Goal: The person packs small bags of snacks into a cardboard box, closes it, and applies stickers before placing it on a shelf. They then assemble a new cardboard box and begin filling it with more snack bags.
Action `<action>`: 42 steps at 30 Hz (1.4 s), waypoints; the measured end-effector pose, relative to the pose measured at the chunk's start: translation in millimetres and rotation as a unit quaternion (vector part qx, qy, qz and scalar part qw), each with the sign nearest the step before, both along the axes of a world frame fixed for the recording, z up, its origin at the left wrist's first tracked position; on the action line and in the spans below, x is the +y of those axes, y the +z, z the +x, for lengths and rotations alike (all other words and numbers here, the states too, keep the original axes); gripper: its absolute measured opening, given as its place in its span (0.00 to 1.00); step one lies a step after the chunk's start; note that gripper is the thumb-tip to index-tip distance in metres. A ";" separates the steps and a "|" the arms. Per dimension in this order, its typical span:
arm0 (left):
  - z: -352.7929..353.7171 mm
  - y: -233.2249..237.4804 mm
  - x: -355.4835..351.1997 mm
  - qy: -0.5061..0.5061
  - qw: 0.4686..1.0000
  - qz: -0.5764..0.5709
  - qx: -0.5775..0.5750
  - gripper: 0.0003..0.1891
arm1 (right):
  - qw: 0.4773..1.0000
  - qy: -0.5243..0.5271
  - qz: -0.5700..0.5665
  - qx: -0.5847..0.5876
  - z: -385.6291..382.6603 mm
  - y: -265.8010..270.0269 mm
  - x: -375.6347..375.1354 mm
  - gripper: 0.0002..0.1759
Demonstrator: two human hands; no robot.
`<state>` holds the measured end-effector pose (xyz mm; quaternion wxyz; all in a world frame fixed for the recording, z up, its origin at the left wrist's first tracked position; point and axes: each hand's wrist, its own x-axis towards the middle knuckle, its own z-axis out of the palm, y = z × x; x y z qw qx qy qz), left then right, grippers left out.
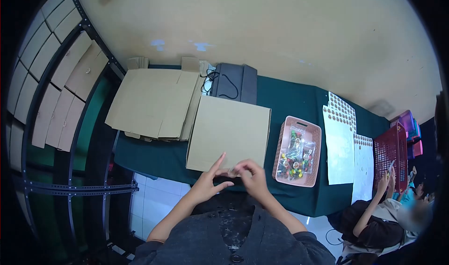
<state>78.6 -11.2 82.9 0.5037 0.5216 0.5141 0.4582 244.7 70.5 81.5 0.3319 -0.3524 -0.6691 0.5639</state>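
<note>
Nearest the viewer, the dark shirt (234, 239) of the person fills the lower middle, with both forearms reaching to the near edge of a closed cardboard box (229, 134). The left hand (209, 188) has its index finger and thumb spread apart; whether its other fingers grip anything cannot be told. The right hand (254, 180) is blurred, its fingers curled inward toward the left as if pinching; a small pale piece (231, 172) seems to lie between the hands, but what it is, and which hand holds it, cannot be made out. The box rests on the green-covered counter (290, 94), between a stack of flat cardboard (152, 101) at left and a pink tray (317, 145) of clear bags (295, 159) at right. Farther right lie white sheets (339, 148), some bearing rows of round brown marks. At the far right, a second person (381, 232) raises both hands. Judged from the pose, the step in hand is fine fingertip work on the small piece just at the box's near edge; the next move calls for a sure pinch and a steady opposing hand.
</note>
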 end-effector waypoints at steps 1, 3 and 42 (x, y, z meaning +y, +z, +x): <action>-5.5 -1.2 -2.7 0.031 0.999 -0.023 -0.005 0.42 | 0.994 -0.058 -0.087 0.038 -5.0 -2.6 0.0 0.06; -24.4 -17.3 -6.7 0.065 0.997 -0.033 -0.012 0.39 | 0.989 -0.114 -0.081 0.044 -8.0 -10.3 10.5 0.07; -39.9 -96.5 14.7 0.020 0.893 0.076 0.444 0.39 | 0.967 0.044 0.012 -0.251 -23.7 -76.3 -10.2 0.14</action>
